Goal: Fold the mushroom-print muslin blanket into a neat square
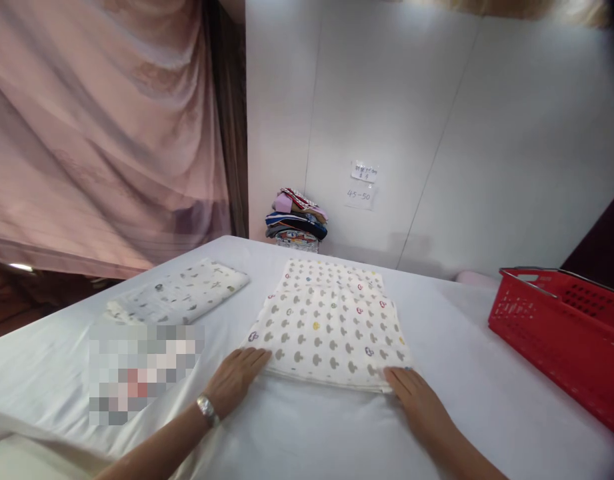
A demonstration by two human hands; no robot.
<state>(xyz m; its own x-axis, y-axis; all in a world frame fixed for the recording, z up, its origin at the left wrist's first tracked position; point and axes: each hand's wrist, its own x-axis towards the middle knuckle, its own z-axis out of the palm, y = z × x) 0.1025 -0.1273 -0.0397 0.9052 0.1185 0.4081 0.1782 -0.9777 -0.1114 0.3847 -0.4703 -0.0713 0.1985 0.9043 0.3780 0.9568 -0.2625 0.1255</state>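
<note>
A white cloth (327, 320) printed with grey mushroom shapes and a few coloured ones lies flat on the white-covered table (307, 440), its folded edge towards me. My left hand (239, 377), with a silver bracelet at the wrist, rests on the cloth's near left corner, fingers stretched out. On the near right corner lies my right hand (417, 397), its fingers also extended and flat. Both thumbs are hidden. Left of the cloth is a folded white fabric (187, 293) with a dark leaf-like print, partly under clear plastic.
A red plastic basket (551, 333) with a metal handle stands at the right. Beyond the far table edge is a stack of folded fabrics (297, 220) against the white wall (437, 100). A pink curtain (101, 133) hangs at the left. One area at left is pixelated.
</note>
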